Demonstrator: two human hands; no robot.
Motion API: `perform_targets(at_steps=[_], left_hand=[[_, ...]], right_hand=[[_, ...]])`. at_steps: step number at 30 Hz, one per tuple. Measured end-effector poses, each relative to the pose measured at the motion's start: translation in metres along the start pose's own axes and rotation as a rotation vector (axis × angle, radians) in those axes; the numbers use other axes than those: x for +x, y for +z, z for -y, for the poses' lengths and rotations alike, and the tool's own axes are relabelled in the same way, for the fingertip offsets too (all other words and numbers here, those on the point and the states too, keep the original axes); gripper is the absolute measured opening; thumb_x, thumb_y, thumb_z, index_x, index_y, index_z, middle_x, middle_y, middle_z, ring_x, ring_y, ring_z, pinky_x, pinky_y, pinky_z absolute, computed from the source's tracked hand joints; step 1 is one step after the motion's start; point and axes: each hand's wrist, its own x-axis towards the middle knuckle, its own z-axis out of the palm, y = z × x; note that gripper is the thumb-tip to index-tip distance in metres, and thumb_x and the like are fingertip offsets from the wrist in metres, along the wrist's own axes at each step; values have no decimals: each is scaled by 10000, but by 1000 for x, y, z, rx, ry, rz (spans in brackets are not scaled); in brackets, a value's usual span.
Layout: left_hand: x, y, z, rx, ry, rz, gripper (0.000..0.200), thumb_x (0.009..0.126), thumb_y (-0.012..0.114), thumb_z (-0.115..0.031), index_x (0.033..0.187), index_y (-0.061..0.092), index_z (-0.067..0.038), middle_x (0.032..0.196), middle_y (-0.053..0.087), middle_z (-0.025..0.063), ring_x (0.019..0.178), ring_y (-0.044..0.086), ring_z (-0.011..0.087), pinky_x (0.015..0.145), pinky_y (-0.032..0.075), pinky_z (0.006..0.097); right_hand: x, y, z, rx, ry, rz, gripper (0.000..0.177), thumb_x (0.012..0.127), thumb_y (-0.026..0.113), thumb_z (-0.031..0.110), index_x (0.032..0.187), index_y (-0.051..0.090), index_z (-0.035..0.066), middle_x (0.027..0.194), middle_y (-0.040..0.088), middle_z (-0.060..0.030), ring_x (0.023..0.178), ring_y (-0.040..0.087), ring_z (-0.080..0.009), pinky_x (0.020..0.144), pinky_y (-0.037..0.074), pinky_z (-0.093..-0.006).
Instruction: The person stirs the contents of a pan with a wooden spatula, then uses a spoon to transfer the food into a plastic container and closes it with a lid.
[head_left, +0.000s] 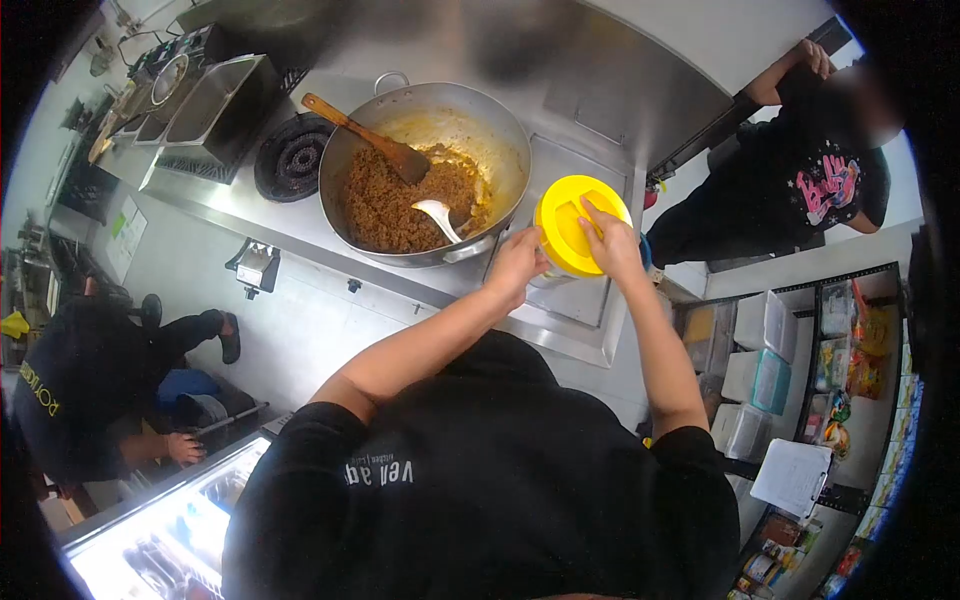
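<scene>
A round yellow lid (560, 232) sits on a container at the right of the steel counter, just beside a large metal pot (505, 130). My right hand (612, 243) grips the lid from above, its fingers around the raised part in the middle. At the container's near left side, my left hand (518, 266) is curled against it; the container's body is mostly hidden. Brown minced food (385, 215) fills much of the pot. A wooden spatula (395, 155) and a white spoon (437, 215) rest in that food.
Left of the pot is a black burner (295, 160), with a steel fryer basin (212, 100) beyond. One person (790, 170) stands at the right; another person (90, 390) is low at the left. Shelves with plastic boxes (755, 380) and a clipboard (792, 475) are at right.
</scene>
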Motion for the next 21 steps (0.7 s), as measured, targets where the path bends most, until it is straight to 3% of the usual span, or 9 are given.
perform_targets(at_steps=[3, 4, 6, 8, 10, 11, 15, 17, 21], left_hand=[[2, 2, 2, -15, -8, -11, 375, 942, 484, -325, 1175, 444, -35, 986, 497, 63, 840, 521, 181, 793, 482, 355], [2, 1, 2, -25, -9, -19, 377, 942, 487, -328, 1174, 439, -35, 982, 488, 66, 842, 522, 188, 796, 485, 364], [-3, 3, -4, -33, -10, -13, 366, 942, 488, -326, 1159, 443, -35, 974, 484, 68, 843, 523, 193, 801, 486, 369], [-3, 3, -6, -44, -13, -3, 355, 943, 488, -325, 1145, 446, -36, 967, 480, 70, 843, 523, 197, 805, 487, 374], [-2, 2, -4, -63, 13, 26, 329, 948, 480, -318, 1123, 454, -40, 970, 480, 72, 844, 523, 198, 812, 487, 380], [-2, 3, -3, -64, 12, 30, 329, 948, 480, -318, 1123, 454, -40, 970, 480, 72, 844, 523, 198, 812, 487, 380], [4, -2, 4, -67, 10, 11, 313, 956, 463, -317, 1107, 467, -43, 966, 495, 68, 853, 528, 194, 816, 486, 376], [5, -1, 2, -70, 12, 10, 312, 957, 459, -319, 1101, 470, -42, 963, 500, 65, 857, 529, 192, 818, 486, 373], [4, -3, 1, -61, 3, 23, 315, 960, 446, -314, 1121, 464, -44, 962, 516, 70, 865, 533, 189, 819, 485, 365]], right_hand=[[8, 3, 42, -277, 489, 175, 394, 884, 511, 195, 1253, 541, 62, 883, 655, -224, 849, 642, -348, 751, 507, -442], [9, 0, 33, -278, 490, 172, 394, 884, 511, 195, 1253, 541, 62, 883, 655, -224, 849, 642, -348, 751, 507, -442], [14, -4, 11, -401, 226, 290, 405, 859, 493, 145, 1257, 540, 85, 895, 651, -213, 817, 652, -339, 724, 520, -446], [23, -40, 31, -405, 168, 351, 383, 808, 549, 104, 1188, 593, 80, 1044, 633, -165, 970, 615, -310, 836, 497, -400], [26, -50, 11, -430, -350, 301, 379, 747, 608, 106, 1124, 638, 79, 1058, 628, -118, 1046, 577, -268, 888, 476, -362], [29, -47, 7, -400, -362, 278, 236, 755, 605, 214, 923, 706, 81, 913, 645, -40, 1106, 542, -219, 859, 476, -350], [52, -48, 16, -500, -399, 496, 261, 765, 629, 303, 810, 710, 58, 929, 649, -76, 1046, 574, -245, 819, 487, -369], [59, -35, 20, -621, -44, 627, 387, 791, 616, 416, 724, 694, 42, 889, 660, -126, 929, 620, -279, 765, 499, -388], [47, -31, 30, -511, -16, 461, 486, 831, 568, 479, 709, 675, 21, 786, 659, -163, 776, 645, -317, 713, 510, -415]])
